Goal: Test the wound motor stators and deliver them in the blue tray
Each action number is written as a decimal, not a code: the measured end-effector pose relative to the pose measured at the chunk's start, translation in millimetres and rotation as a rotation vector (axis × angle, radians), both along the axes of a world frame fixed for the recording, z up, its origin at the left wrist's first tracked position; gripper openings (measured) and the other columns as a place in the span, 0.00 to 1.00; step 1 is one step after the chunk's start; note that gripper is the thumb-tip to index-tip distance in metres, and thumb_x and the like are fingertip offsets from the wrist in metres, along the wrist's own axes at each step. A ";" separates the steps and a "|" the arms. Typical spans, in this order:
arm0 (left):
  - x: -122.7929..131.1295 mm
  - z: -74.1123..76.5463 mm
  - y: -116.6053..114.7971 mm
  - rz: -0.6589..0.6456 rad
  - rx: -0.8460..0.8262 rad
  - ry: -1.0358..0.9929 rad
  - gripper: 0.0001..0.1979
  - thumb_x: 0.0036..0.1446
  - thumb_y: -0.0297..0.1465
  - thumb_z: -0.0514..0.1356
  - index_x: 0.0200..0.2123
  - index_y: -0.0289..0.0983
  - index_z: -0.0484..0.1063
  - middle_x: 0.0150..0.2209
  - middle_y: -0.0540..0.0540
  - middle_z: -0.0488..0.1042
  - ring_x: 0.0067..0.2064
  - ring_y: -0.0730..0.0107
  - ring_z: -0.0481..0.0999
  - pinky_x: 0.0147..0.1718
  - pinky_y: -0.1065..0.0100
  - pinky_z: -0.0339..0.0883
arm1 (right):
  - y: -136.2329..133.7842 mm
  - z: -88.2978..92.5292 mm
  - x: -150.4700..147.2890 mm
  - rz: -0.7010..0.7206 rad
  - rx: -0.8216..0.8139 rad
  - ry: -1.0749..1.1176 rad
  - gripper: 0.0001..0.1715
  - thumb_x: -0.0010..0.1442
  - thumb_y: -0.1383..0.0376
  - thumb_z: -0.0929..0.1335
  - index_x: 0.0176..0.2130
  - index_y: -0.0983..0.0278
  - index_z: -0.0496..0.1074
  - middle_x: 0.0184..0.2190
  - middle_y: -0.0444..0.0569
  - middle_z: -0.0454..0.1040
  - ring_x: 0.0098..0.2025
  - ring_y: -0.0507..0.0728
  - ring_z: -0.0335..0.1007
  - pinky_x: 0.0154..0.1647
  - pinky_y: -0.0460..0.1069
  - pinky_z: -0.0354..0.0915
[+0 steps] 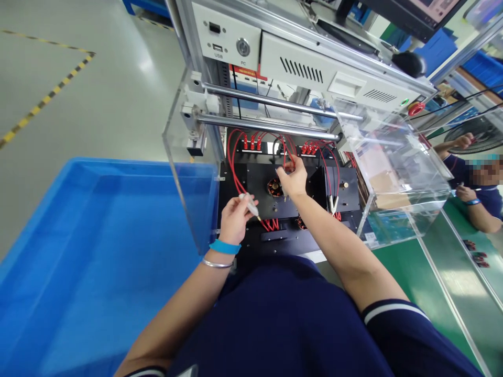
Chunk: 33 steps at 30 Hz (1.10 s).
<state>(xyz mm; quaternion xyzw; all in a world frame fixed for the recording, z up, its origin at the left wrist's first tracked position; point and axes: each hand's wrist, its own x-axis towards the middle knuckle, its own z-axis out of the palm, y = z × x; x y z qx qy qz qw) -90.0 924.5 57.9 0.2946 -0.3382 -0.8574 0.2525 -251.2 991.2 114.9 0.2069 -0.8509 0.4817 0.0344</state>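
Note:
My left hand (234, 214) is closed around a clear-sleeved alligator clip (250, 206) at the end of a red wire, held over the black test plate (259, 180). My right hand (293, 175) is further in, its fingers pinched on red wires (286, 149) just beyond a small motor with copper windings (274, 187). Another alligator clip (334, 204) lies loose on the plate to the right. A row of red plugs (251, 141) sits along the back of the plate.
A large blue bin (78, 251) fills the left. Clear acrylic guard panels (393, 173) flank the fixture, with steel rails (267, 125) and a white PC panel (228, 39) above. Another person's arms (475, 204) work at the right, over a green bench (440, 272).

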 end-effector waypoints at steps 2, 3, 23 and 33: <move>-3.1 14.4 -0.4 -0.138 0.091 0.040 0.19 0.45 0.34 0.69 0.36 0.37 0.63 0.38 0.43 0.75 0.42 0.56 0.77 0.33 0.63 0.72 | 0.1 1.7 1.2 -0.010 0.023 -0.009 0.31 0.50 0.65 0.66 0.54 0.68 0.59 0.37 0.47 0.73 0.37 0.51 0.70 0.46 0.47 0.66; -5.9 18.6 -0.3 -0.173 0.109 0.042 0.21 0.44 0.33 0.70 0.38 0.38 0.63 0.36 0.44 0.75 0.42 0.56 0.77 0.34 0.62 0.73 | 0.4 2.9 1.9 -0.017 0.039 -0.014 0.31 0.51 0.65 0.66 0.54 0.68 0.59 0.37 0.47 0.73 0.37 0.51 0.70 0.45 0.47 0.66; -39.2 25.6 26.4 0.181 0.131 -0.016 0.18 0.49 0.30 0.67 0.33 0.37 0.57 0.34 0.47 0.74 0.39 0.59 0.78 0.38 0.51 0.73 | 1.4 -7.9 -6.8 -0.015 -0.160 -0.006 0.27 0.45 0.66 0.69 0.46 0.65 0.64 0.27 0.41 0.70 0.30 0.51 0.68 0.42 0.50 0.68; -43.4 21.1 26.7 0.194 0.124 -0.014 0.19 0.45 0.32 0.69 0.32 0.36 0.59 0.33 0.46 0.73 0.40 0.58 0.77 0.36 0.54 0.73 | 2.1 -12.4 -8.7 -0.022 -0.159 -0.006 0.27 0.45 0.66 0.69 0.47 0.65 0.64 0.27 0.41 0.69 0.29 0.51 0.68 0.40 0.50 0.68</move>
